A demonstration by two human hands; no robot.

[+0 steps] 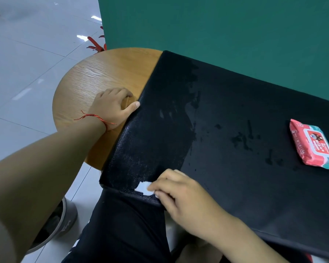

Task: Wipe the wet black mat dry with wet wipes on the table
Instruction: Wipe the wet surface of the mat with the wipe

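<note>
A large black mat (pixel 226 120) covers most of the round wooden table (pixel 103 76), with wet streaks and drops across its middle. My right hand (pixel 180 194) presses a small white wipe (pixel 144 187) onto the mat's near left corner, fingers curled over the wipe. My left hand (pixel 114 108) rests on the wood at the mat's left edge, its thumb touching that edge and its fingers bent onto the table. A red string circles the left wrist.
A red pack of wet wipes (pixel 313 145) lies on the mat at the right. A green panel (pixel 217 31) stands behind the table. Below the table edge are my dark trouser legs (pixel 122 230), a grey shoe (pixel 63 221) and tiled floor.
</note>
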